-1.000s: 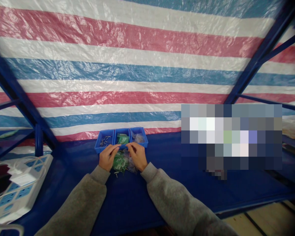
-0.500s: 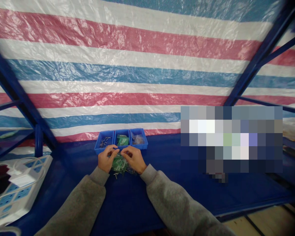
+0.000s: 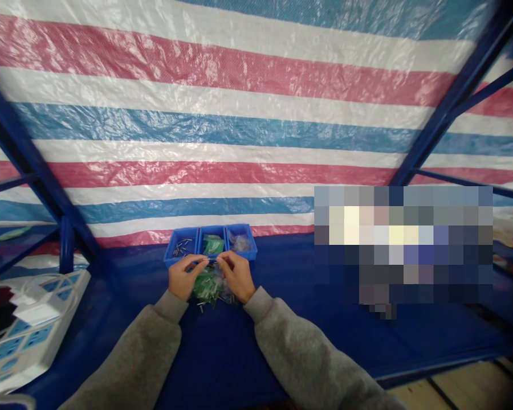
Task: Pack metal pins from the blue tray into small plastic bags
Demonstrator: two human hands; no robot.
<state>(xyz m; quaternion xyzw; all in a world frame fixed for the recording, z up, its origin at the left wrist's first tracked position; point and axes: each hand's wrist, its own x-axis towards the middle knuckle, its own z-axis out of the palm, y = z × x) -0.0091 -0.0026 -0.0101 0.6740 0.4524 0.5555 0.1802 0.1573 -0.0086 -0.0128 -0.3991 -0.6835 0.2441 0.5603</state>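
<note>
Pinching a slim pc [image 3: 212,260] end to end, L hand [image 3: 182,277] & R hand [image 3: 240,277] meet just above a pile of green & clear packets [image 3: 207,286] on the blue worktop [image 3: 222,353]. Both grips are closed on that pc, L at its 9 o'clock end, R at 3; too small to tell exactly what it is. Best technique, I'd say: L steady as anchor, R doing fine adj., ends lined up straight, light pressure so nothing slips, & low over the pile so any drop lands soft. Pose: forearms in grey sleeves [image 3: 130,347] come in from approx. 7 & 5 o'clock, wrists angled inward, thumbs vs. index fingers, other fingers curled, partly hidden. Just beyond, at 12 o'clock, sits a blue 3-compt. tray [image 3: 171,257]: metal pins [image 3: 182,247] at 11, green packs [image 3: 214,245] at 12, clear bags [image 3: 240,243] at 1. Loose pins [image 3: 202,308] poke out at the pile's 6 o'clock edge. White power strip [image 3: 53,341] w/ cables is well apart, approx. 8 o'clock.
</note>
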